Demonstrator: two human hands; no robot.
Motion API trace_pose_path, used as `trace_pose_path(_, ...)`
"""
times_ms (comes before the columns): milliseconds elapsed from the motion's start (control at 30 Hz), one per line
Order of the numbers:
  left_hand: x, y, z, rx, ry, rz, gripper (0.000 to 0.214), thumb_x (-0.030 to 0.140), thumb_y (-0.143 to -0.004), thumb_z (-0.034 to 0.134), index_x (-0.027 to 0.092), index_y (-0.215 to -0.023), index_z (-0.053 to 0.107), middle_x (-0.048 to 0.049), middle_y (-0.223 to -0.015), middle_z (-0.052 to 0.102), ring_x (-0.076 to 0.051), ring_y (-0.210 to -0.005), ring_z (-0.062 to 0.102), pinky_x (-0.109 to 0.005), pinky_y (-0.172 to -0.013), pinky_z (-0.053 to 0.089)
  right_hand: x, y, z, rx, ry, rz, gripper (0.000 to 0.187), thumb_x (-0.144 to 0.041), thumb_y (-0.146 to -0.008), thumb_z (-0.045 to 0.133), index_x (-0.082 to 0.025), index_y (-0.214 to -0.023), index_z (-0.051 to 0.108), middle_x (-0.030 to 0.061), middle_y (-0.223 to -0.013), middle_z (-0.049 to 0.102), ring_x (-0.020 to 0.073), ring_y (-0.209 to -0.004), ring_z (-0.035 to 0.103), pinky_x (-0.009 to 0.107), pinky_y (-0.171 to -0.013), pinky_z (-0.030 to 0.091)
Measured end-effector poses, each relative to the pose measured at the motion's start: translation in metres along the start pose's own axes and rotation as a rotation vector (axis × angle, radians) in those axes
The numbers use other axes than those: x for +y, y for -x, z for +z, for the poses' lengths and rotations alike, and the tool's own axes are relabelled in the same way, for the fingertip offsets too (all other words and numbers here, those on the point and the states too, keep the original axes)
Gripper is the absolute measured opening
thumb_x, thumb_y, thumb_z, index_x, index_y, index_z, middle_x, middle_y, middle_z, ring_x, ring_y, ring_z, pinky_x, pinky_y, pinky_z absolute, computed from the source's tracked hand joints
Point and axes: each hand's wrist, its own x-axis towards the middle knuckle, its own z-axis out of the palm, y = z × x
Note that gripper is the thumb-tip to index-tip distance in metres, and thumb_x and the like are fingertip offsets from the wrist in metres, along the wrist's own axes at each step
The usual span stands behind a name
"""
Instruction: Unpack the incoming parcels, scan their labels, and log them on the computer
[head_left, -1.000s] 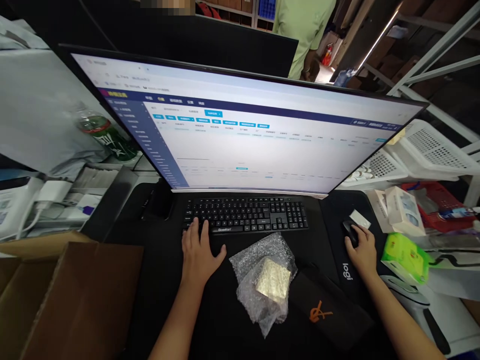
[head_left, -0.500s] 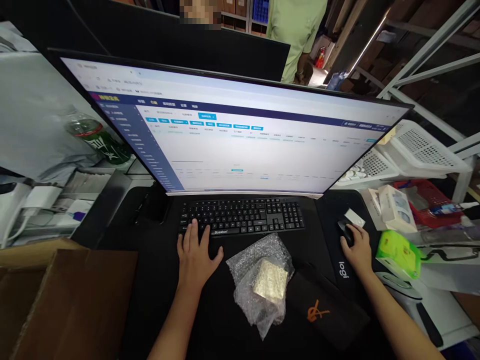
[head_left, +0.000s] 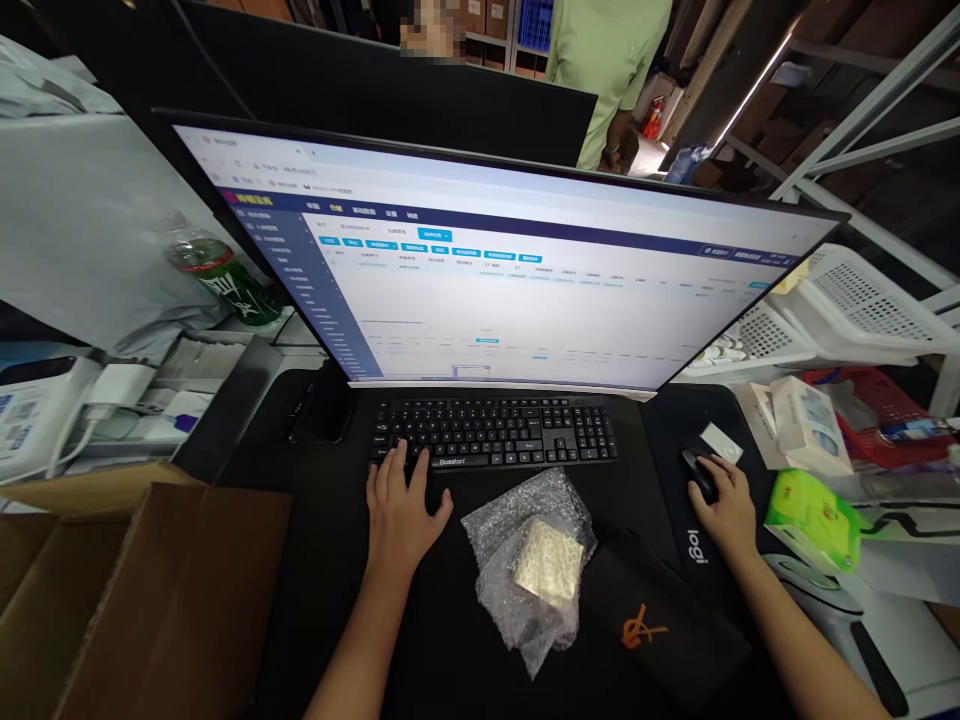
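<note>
Head view, hands
Left hand (head_left: 401, 505): lies flat and open, palm down, fingertips on the lower left keys of the keyboard (head_left: 495, 432); grips nothing.
Right hand (head_left: 726, 510): cupped loosely over the mouse (head_left: 697, 472), fingers resting on top of it, wrist on the mat.
Keyboard: black, straight across the desk mat (head_left: 330, 560), just under the lower edge of the monitor (head_left: 510, 280).
Mouse: black, on the right part of the mat, just beside a small white card (head_left: 721, 442).

Head view, desk
Monitor: wide, curved, lit, showing a pale page with a dark blue side column and blue buttons; the writing is too small to read.
Bubble wrap packet (head_left: 529, 565): clear, crumpled, holding a flat pale gold square; lies on the mat between the two hands, near the front of the keyboard, touching neither hand.
Black pouch (head_left: 660, 625): flat, with an orange mark, just right of the packet.
Cardboard box (head_left: 150, 610): brown, flaps open, at the lower left.
Green bottle (head_left: 225, 275): tilted, left of the monitor.
Green packet (head_left: 814, 520): right of the mouse hand, near white boxes (head_left: 795, 420) and a red basket (head_left: 892, 415).

Head view, background
Person in a light green shirt (head_left: 611, 60): stands behind the monitor, well apart from the desk.
</note>
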Motion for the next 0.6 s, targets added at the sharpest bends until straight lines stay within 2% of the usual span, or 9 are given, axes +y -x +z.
trace_pose_path(600, -0.0019, 0.0015, 0.0038, -0.002, 0.001, 0.008, 0.057, 0.033, -0.089, 0.064, 0.011, -0.141, 0.056, -0.0258, -0.153, 0.046, -0.042, -0.141, 0.046, -0.063, -0.121, 0.034, 0.0076, 0.0007, 0.0043, -0.012, 0.003, 0.018, 0.042, -0.045, -0.093, 0.055, -0.024, -0.128, 0.068, 0.0125, -0.139, 0.055, 0.0320, -0.125, 0.058, 0.051, -0.107, 0.051)
